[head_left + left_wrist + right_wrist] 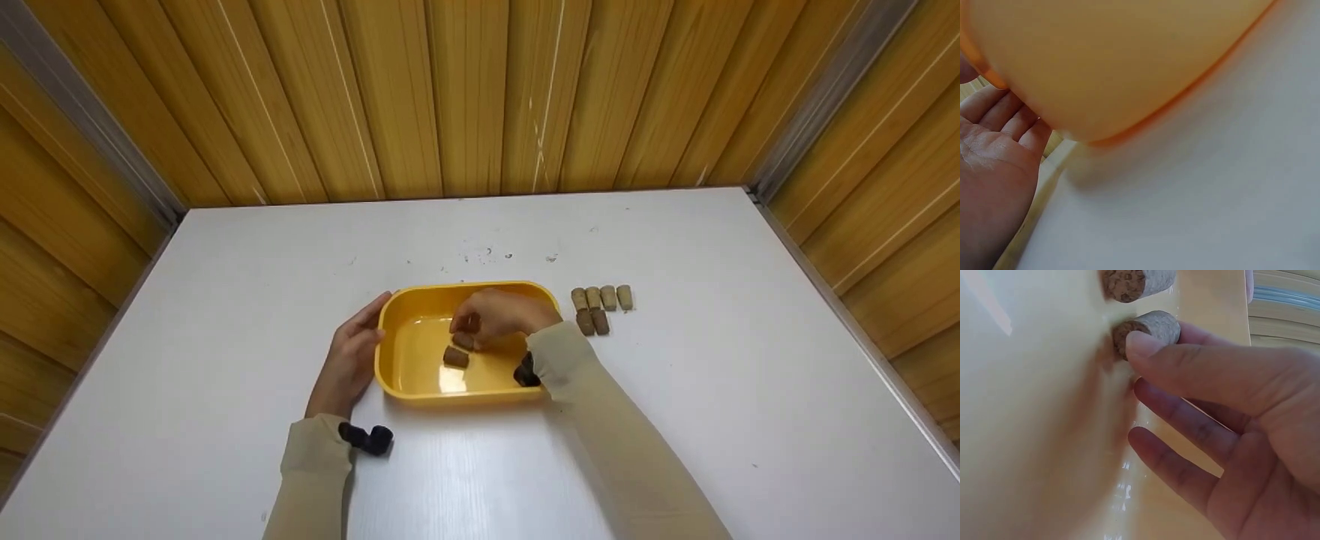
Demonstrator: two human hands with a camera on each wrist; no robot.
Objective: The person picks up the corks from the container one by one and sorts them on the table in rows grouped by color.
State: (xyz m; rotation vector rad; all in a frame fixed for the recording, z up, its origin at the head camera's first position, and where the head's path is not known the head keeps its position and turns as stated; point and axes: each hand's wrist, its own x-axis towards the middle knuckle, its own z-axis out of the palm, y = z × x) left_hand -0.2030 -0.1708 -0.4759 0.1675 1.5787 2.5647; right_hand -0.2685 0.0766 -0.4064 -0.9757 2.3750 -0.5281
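A yellow plastic tray (pixel 420 397) stands on the white table. At its left end my left hand (pixel 351 352) holds the rim, thumb at the edge and fingers along the outer wall (pixel 1129 62). My right hand (pixel 495 315) reaches inside the tray. Its thumb and index finger pinch a brown cork stopper (pixel 1163 325) low over the tray floor; the other fingers are spread apart. A second brown cork (pixel 456 357) lies beside it on the tray floor, also seen at the top of the right wrist view.
Right of the tray, several light corks (pixel 608 298) stand in a row, with two darker brown corks (pixel 592 322) just in front. Wood-patterned panels (pixel 465 97) close off the back and sides of the table (pixel 712 420). Small dark specks mark the tabletop behind the tray.
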